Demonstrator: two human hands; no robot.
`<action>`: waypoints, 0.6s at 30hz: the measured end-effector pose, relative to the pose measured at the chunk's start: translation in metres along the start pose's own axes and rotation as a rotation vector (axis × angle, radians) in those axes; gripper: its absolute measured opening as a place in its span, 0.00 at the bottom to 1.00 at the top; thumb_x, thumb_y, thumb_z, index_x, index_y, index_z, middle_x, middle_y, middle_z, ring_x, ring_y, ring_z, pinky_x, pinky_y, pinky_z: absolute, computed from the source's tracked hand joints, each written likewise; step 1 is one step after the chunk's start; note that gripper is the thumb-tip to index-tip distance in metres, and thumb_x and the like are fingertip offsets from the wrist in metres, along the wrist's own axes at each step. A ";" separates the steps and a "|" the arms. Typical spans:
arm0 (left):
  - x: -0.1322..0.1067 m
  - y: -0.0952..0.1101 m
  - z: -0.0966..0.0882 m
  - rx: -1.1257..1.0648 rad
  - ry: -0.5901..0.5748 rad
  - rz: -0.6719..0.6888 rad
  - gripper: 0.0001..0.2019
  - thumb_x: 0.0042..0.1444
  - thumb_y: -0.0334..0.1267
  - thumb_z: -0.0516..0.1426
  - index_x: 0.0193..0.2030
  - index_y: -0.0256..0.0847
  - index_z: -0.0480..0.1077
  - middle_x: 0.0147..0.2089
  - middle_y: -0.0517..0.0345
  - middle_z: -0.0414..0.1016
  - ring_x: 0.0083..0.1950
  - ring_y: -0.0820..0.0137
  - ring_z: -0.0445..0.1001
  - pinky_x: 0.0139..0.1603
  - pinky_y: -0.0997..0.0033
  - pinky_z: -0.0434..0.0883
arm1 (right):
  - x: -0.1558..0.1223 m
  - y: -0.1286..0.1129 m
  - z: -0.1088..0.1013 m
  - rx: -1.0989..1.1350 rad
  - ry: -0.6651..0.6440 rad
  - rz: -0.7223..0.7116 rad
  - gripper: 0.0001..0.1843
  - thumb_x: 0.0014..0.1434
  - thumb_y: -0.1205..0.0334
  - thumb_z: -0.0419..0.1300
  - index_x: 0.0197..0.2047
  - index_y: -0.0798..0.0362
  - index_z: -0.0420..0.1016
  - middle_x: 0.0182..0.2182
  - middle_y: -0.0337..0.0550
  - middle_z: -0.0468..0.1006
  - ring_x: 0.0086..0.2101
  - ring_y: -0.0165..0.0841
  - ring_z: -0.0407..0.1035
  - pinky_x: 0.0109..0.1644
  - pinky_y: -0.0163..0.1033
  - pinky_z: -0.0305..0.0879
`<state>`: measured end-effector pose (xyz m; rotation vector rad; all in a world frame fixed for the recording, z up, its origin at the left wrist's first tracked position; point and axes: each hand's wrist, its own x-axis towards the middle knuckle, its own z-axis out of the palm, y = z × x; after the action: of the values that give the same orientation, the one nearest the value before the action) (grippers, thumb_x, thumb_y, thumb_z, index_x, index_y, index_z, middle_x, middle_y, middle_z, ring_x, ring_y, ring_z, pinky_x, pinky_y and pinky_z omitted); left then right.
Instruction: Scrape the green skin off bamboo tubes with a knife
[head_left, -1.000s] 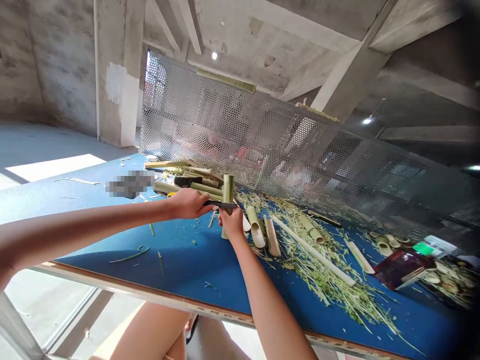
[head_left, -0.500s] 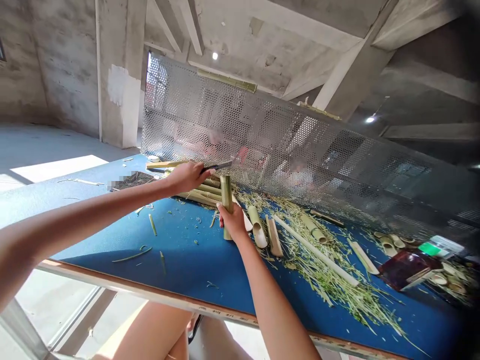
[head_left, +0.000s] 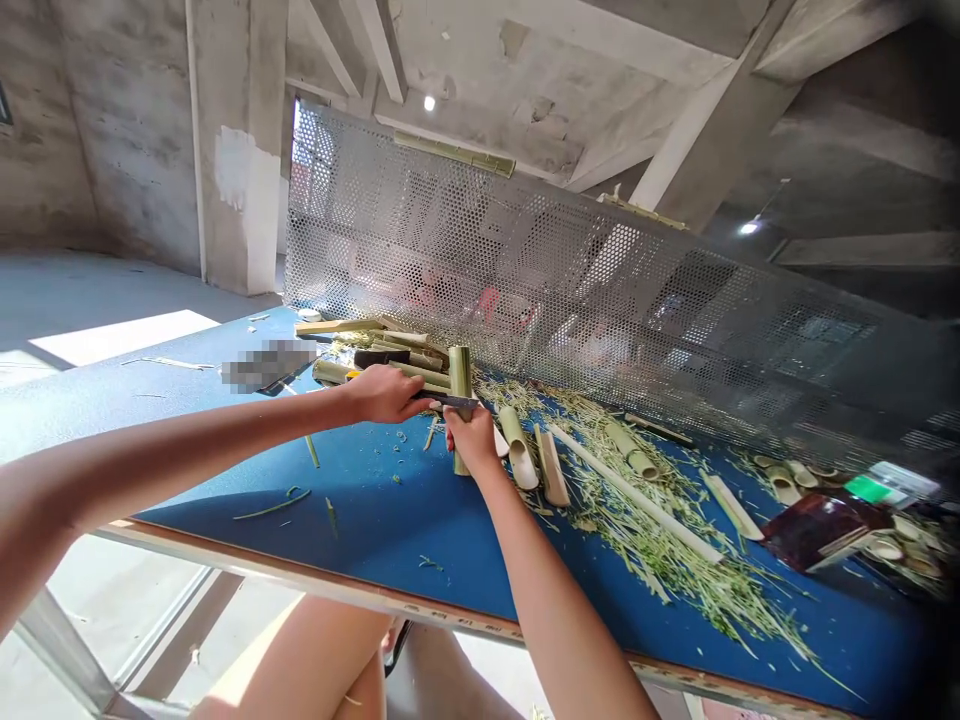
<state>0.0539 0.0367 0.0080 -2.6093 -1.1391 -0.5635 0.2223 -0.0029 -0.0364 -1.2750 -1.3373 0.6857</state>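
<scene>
My left hand (head_left: pixel 385 393) is closed round the handle of a knife (head_left: pixel 454 402). The blade points right and lies across the front of an upright bamboo tube (head_left: pixel 460 368), just above my right hand; whether it touches the surface I cannot tell. My right hand (head_left: pixel 474 438) wraps round the lower part of that tube, whose foot appears to rest on the blue table (head_left: pixel 420 520). Behind my left hand lies a pile of bamboo pieces (head_left: pixel 409 345). A split bamboo piece (head_left: pixel 517 450) lies just right of my right hand.
A perforated metal screen (head_left: pixel 450 230) runs along the table's far edge. Green bamboo shavings (head_left: pixel 675 540) and a long strip (head_left: pixel 637 495) cover the right side. A dark red container (head_left: pixel 817 530) stands at far right, beside cut bamboo pieces (head_left: pixel 787 483).
My left hand has come down and slightly right, bringing the knife from above the tube's top to its middle. My right hand still holds the tube upright.
</scene>
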 end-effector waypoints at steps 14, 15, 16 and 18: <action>-0.006 0.009 -0.040 0.064 0.091 -0.095 0.26 0.62 0.52 0.39 0.41 0.36 0.70 0.28 0.46 0.72 0.29 0.63 0.71 0.28 0.67 0.61 | -0.006 -0.001 -0.004 0.020 -0.087 -0.046 0.11 0.45 0.56 0.57 0.23 0.51 0.59 0.11 0.29 0.60 0.11 0.23 0.55 0.14 0.29 0.55; -0.016 0.018 -0.037 0.074 0.047 -0.046 0.25 0.61 0.52 0.40 0.40 0.36 0.70 0.27 0.47 0.72 0.27 0.64 0.70 0.27 0.67 0.60 | -0.006 -0.001 -0.004 0.022 -0.094 -0.040 0.10 0.45 0.57 0.57 0.23 0.51 0.59 0.11 0.29 0.60 0.11 0.23 0.55 0.14 0.29 0.55; -0.023 0.025 -0.033 0.084 0.002 -0.007 0.25 0.61 0.52 0.40 0.39 0.36 0.70 0.26 0.48 0.71 0.26 0.64 0.70 0.26 0.67 0.60 | -0.006 0.000 -0.003 0.015 -0.103 -0.035 0.09 0.45 0.58 0.56 0.22 0.51 0.59 0.10 0.29 0.60 0.11 0.23 0.55 0.14 0.30 0.55; -0.032 0.030 -0.026 0.096 -0.063 0.024 0.24 0.61 0.52 0.41 0.38 0.36 0.70 0.24 0.49 0.70 0.25 0.64 0.69 0.26 0.67 0.60 | -0.004 0.002 -0.002 -0.019 -0.118 -0.029 0.08 0.45 0.60 0.54 0.20 0.51 0.58 0.09 0.29 0.58 0.11 0.24 0.55 0.14 0.30 0.55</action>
<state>0.0499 -0.0139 0.0157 -2.5719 -1.1225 -0.4138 0.2243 -0.0071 -0.0391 -1.2437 -1.4582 0.7398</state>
